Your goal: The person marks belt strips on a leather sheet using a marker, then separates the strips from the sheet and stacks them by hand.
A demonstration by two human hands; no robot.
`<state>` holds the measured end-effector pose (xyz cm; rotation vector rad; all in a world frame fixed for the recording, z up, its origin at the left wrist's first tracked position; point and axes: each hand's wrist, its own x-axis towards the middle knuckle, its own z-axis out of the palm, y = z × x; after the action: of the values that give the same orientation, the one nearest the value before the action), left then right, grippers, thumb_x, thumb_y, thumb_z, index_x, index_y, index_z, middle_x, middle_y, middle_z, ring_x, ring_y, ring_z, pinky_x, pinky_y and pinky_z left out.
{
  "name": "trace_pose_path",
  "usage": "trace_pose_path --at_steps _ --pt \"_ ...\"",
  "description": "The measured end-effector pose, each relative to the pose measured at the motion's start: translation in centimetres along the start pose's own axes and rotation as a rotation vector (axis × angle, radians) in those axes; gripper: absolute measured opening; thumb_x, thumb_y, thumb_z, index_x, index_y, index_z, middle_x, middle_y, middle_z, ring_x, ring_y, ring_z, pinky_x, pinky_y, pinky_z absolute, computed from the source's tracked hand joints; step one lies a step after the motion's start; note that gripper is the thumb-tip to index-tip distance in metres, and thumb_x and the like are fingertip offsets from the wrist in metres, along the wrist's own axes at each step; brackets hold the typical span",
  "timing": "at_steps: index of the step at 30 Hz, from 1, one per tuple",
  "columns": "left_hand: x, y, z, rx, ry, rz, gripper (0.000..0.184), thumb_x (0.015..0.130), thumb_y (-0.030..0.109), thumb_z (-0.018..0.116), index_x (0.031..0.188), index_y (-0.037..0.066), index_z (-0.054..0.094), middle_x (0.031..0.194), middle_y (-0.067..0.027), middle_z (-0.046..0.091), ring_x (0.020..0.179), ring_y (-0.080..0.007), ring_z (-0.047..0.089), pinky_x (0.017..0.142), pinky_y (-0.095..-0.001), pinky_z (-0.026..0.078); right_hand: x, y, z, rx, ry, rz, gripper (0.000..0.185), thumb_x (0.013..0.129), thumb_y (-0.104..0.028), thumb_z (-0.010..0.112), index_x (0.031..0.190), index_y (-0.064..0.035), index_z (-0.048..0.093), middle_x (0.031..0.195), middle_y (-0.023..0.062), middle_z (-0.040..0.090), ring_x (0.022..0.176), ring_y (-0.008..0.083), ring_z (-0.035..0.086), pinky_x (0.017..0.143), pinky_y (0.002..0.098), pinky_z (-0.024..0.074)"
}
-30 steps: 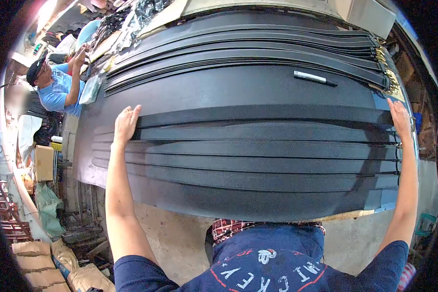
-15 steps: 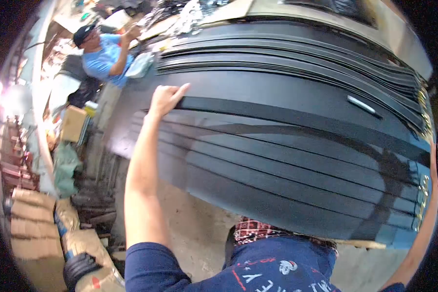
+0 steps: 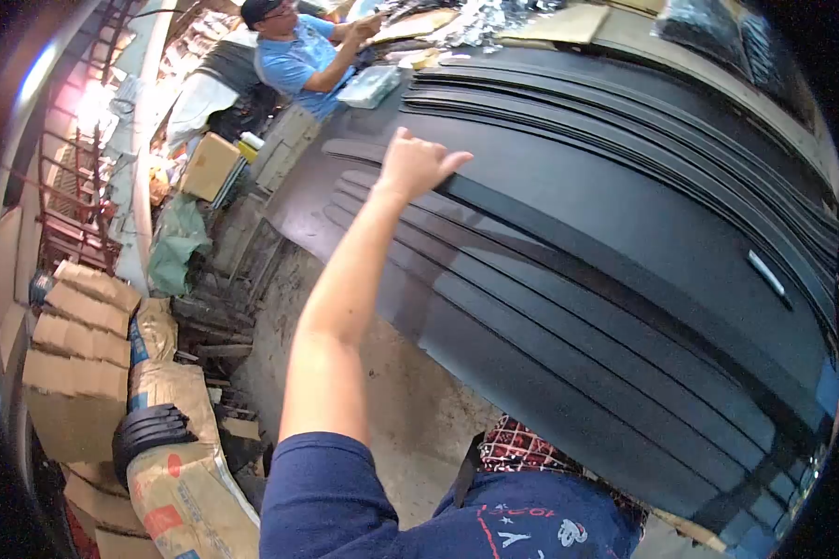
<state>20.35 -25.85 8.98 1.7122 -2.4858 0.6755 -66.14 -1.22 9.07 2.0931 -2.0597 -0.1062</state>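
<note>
Left hand: The wearer's left hand [image 3: 418,170] was over the far-left part of a long dark strap [image 3: 569,239], thumb stretched out to the right along it; whether the fingers pinched the strap or only lay on it could not be told.
Right hand: It lay out of clear view, and its hold could not be told.
Long strap: It ran slantwise across the dark tabletop [image 3: 569,191], from beyond the left hand down to the lower right.
Nearer straps: Several more dark straps [image 3: 531,298] lay side by side between it and the wearer.
Stacked straps: On the far side, a layered row of dark straps [image 3: 625,154] curved off to the right.
Marker: A white marker [image 3: 766,272] with a dark end rested just beside that row.
Co-worker: A person in a light blue shirt [image 3: 298,63] was at the table's far left, near a clear plastic packet [image 3: 370,86].
Floor: Cardboard [image 3: 79,377] and a brown sack [image 3: 191,494] stood at lower left.
</note>
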Motion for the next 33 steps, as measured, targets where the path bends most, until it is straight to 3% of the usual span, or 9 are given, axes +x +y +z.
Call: trace_pose_path --at_steps 1,3,17,21,24,25,26,27,33 --pt "-0.5 0.2 1.0 0.004 -0.034 -0.019 0.065 0.089 0.061 0.042 0.059 0.009 0.066 0.056 -0.0102 0.062 0.059 -0.0266 0.060 0.079 -0.0391 0.039 -0.6 2.3 2.1 -0.011 0.100 -0.130 0.050 0.092 -0.035 0.050 0.067 0.0059 0.062 0.068 0.0223 0.059 0.065 0.0388 0.054 0.064 0.0471 0.0427" --pt "-1.8 1.1 2.5 -0.071 -0.077 -0.056 0.067 0.090 0.061 0.039 0.062 0.007 0.068 0.062 -0.0114 0.064 0.065 -0.0263 0.063 0.082 -0.0404 0.038 -0.5 3.0 3.0 -0.157 -0.268 0.333 0.077 0.088 -0.067 0.033 0.108 -0.0016 0.067 0.105 0.0221 0.065 0.097 0.0383 0.061 0.091 0.0489 0.0450" --pt "-3.0 0.3 5.6 -0.194 -0.175 -0.129 0.053 0.091 0.054 0.045 0.073 0.006 0.059 0.068 -0.0108 0.065 0.068 -0.0279 0.059 0.085 -0.0388 0.035 0.3 1.6 2.3 -0.163 -0.235 0.119 0.059 0.094 -0.051 0.038 0.089 0.0004 0.066 0.081 0.0196 0.065 0.080 0.0364 0.062 0.074 0.0464 0.0494" --pt "-4.1 0.5 3.5 -0.250 -0.162 -0.216 0.053 0.090 0.053 0.048 0.107 0.006 0.064 0.105 -0.0168 0.065 0.106 -0.0354 0.057 0.099 -0.0437 0.035 0.8 7.9 10.6 -0.145 -0.105 0.024 0.037 0.099 -0.027 0.041 0.126 -0.0059 0.055 0.127 0.0206 0.053 0.119 0.0317 0.049 0.105 0.0414 0.0337" --pt "-4.4 2.3 0.4 -0.407 -0.233 -0.382 0.050 0.088 0.045 0.056 0.120 0.007 0.060 0.123 -0.0160 0.059 0.119 -0.0283 0.052 0.103 -0.0386 0.036 -0.2 0.7 5.6 0.024 -0.003 -0.150 0.034 0.097 -0.022 0.042 0.124 -0.0079 0.056 0.085 0.0165 0.057 0.080 0.0316 0.052 0.072 0.0428 0.0420" --pt "-4.9 0.3 2.3 -0.492 -0.207 -0.197 0.045 0.090 0.040 0.055 0.118 0.006 0.061 0.121 -0.0164 0.059 0.115 -0.0264 0.055 0.101 -0.0382 0.038 1.7 -6.3 -0.3 0.053 -0.203 0.092 0.030 0.096 -0.017 0.043 0.120 -0.0080 0.057 0.081 0.0157 0.059 0.074 0.0318 0.055 0.066 0.0427 0.0446" --pt "-4.4 1.5 1.6 -0.403 -0.238 -0.274 0.037 0.092 0.033 0.053 0.114 0.005 0.063 0.117 -0.0159 0.061 0.114 -0.0265 0.056 0.100 -0.0394 0.037 1.1 -5.7 0.2 -0.241 0.058 -0.238 0.025 0.095 -0.019 0.045 0.109 -0.0064 0.061 0.075 0.0158 0.060 0.068 0.0337 0.057 0.061 0.0447 0.0464" --pt "-5.6 -1.9 6.0 -0.077 -0.129 0.012 0.035 0.094 0.030 0.050 0.116 0.004 0.062 0.118 -0.0144 0.061 0.112 -0.0267 0.055 0.100 -0.0410 0.034 1.1 -6.3 0.0 -0.351 -0.007 -0.192 0.024 0.095 -0.023 0.046 0.101 -0.0059 0.062 0.073 0.0164 0.060 0.066 0.0348 0.059 0.058 0.0470 0.0473" --pt "-5.1 -3.9 9.8 -0.094 -0.027 0.017 0.029 0.097 0.031 0.045 0.092 0.004 0.055 0.086 -0.0119 0.051 0.085 -0.0284 0.052 0.087 -0.0393 0.033 2.0 -8.0 -2.2 0.061 -0.334 0.186 0.048 0.095 -0.040 0.043 0.079 -0.0026 0.067 0.078 0.0219 0.065 0.078 0.0407 0.061 0.075 0.0478 0.0484"
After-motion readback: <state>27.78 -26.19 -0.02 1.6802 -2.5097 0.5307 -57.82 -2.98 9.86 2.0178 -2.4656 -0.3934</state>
